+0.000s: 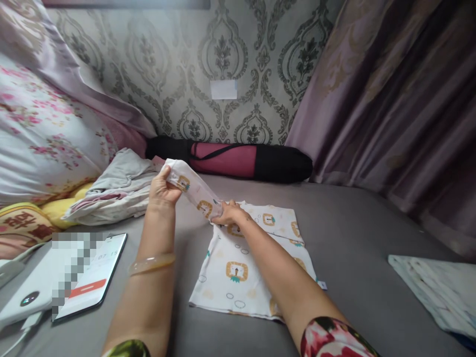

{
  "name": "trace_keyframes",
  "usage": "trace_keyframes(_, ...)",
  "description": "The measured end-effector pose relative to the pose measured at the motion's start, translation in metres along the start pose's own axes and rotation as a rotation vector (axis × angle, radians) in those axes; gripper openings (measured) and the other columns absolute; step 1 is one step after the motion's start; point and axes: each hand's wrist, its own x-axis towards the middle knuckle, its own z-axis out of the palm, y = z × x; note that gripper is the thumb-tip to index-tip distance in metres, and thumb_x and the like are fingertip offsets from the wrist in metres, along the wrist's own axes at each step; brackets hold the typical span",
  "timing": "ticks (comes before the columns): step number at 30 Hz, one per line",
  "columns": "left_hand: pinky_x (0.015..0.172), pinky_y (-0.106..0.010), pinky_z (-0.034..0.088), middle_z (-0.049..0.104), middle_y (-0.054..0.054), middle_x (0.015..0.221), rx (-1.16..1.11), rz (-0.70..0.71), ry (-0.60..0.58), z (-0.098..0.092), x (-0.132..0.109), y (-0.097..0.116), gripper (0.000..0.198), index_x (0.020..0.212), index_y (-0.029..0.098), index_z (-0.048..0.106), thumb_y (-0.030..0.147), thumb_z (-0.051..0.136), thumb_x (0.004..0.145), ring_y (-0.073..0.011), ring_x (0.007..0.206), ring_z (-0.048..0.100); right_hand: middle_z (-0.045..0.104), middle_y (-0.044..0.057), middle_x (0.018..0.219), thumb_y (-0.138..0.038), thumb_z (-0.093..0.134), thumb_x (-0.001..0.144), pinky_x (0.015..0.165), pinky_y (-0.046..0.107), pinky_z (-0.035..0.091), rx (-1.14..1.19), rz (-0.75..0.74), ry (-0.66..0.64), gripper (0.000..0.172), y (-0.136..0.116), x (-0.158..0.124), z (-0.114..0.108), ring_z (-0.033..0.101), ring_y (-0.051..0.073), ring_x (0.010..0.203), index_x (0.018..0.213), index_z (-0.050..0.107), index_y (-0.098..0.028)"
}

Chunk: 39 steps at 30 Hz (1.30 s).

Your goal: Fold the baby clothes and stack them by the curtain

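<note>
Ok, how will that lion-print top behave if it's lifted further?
Probably floppy: the lion-print top bends near the right hand, where its raised part meets the rest. Likely light, since the cloth looks thin and the left hand pinches one end. It seems unlikely to roll, lying mostly flat on the grey sheet.

The cloth [215, 290] is white, printed with orange lion-like faces, teal bits and dark oval outlines — the sheet [353, 228] plain grey. The long bag [226, 162] is black and magenta; the wallpaper [223, 54] shows dark grey damask on pale grey — the curtain [372, 99] mauve.
</note>
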Motion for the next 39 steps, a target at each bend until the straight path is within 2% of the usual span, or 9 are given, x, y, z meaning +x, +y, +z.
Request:
trace_keyframes(4,0.075,-0.026,0.058,0.068,0.0,0.075,-0.184,-0.002,0.022,0.016,-0.012,-0.008,0.015,0.088,0.016,0.059,0.01,0.046,0.089,-0.0137,0.08,0.069,0.033,0.021,0.147,-0.073,0.068,0.058,0.104,0.045,0.033,0.0,0.041,0.024,0.11,-0.011,0.005,-0.002,0.033,0.036,0.134,0.145,0.033,-0.016)
trace_keyframes(11,0.071,-0.021,0.057,0.068,-0.002,0.075,-0.135,-0.003,0.077,0.019,-0.02,-0.017,0.016,0.091,0.013,0.06,0.01,0.044,0.091,-0.0114,0.074,0.069,0.032,0.023,0.148,-0.072,0.07,0.055,0.103,0.048,0.034,0.008,0.063,0.077,0.118,-0.014,0.011,0.005,0.032,0.039,0.134,0.147,0.028,-0.011)
trace_keyframes(13,0.07,-0.02,0.057,0.068,-0.002,0.075,-0.137,0.002,0.094,0.016,-0.019,-0.016,0.016,0.09,0.013,0.06,0.01,0.044,0.091,-0.0113,0.073,0.068,0.04,0.021,0.144,-0.068,0.069,0.062,0.1,0.045,0.038,0.076,-0.026,0.079,0.105,0.0,0.01,0.003,0.039,0.038,0.13,0.144,0.035,-0.012)
trace_keyframes(17,0.072,-0.02,0.056,0.068,-0.003,0.076,-0.155,0.0,0.1,0.013,-0.019,-0.016,0.017,0.088,0.013,0.06,0.01,0.043,0.091,-0.011,0.073,0.069,0.062,0.011,0.122,-0.037,0.044,0.093,0.093,0.033,0.042,0.164,-0.162,0.169,0.045,0.03,0.008,-0.003,0.057,0.024,0.111,0.131,0.053,-0.014)
trace_keyframes(21,0.074,-0.022,0.057,0.069,-0.002,0.076,-0.174,-0.014,0.082,0.013,-0.017,-0.019,0.018,0.089,0.013,0.061,0.011,0.044,0.092,-0.0115,0.074,0.069,0.061,0.009,0.123,-0.023,0.035,0.096,0.1,0.028,0.035,0.083,-0.289,0.288,0.036,0.029,0.01,0.003,0.052,0.019,0.116,0.118,0.063,-0.018)
trace_keyframes(23,0.074,-0.023,0.057,0.069,-0.002,0.075,-0.184,-0.021,0.075,0.013,-0.016,-0.019,0.018,0.091,0.013,0.061,0.011,0.043,0.093,-0.0115,0.074,0.068,0.055,0.011,0.133,-0.03,0.033,0.097,0.105,0.032,0.03,0.012,-0.336,0.254,0.04,0.02,0.012,0.013,0.046,0.021,0.125,0.125,0.058,-0.016)
trace_keyframes(28,0.073,-0.021,0.056,0.067,0.0,0.068,-0.219,-0.047,0.051,0.008,-0.012,-0.012,0.021,0.09,0.012,0.061,0.011,0.041,0.095,-0.01,0.065,0.067,0.015,0.016,0.158,-0.05,0.022,0.097,0.115,0.045,0.005,-0.072,-0.259,0.164,0.07,0.003,0.015,0.036,0.008,0.028,0.145,0.15,0.021,-0.004)
trace_keyframes(34,0.075,-0.023,0.056,0.069,-0.001,0.068,-0.262,-0.129,-0.058,0.02,-0.021,-0.011,0.022,0.093,0.012,0.061,0.011,0.04,0.095,-0.0109,0.065,0.069,0.004,0.014,0.159,-0.071,0.034,0.084,0.115,0.046,-0.001,-0.101,-0.146,0.105,0.094,-0.008,0.017,0.034,0.0,0.029,0.146,0.153,0.013,-0.01)
trace_keyframes(39,0.077,-0.021,0.054,0.068,-0.001,0.067,-0.258,-0.163,-0.091,0.041,-0.034,-0.024,0.024,0.091,0.011,0.062,0.012,0.038,0.096,-0.0099,0.065,0.068,0.003,0.015,0.159,-0.066,0.06,0.071,0.115,0.048,-0.003,0.018,-0.208,0.031,0.11,-0.001,0.018,0.021,-0.004,0.03,0.145,0.153,0.009,-0.013)
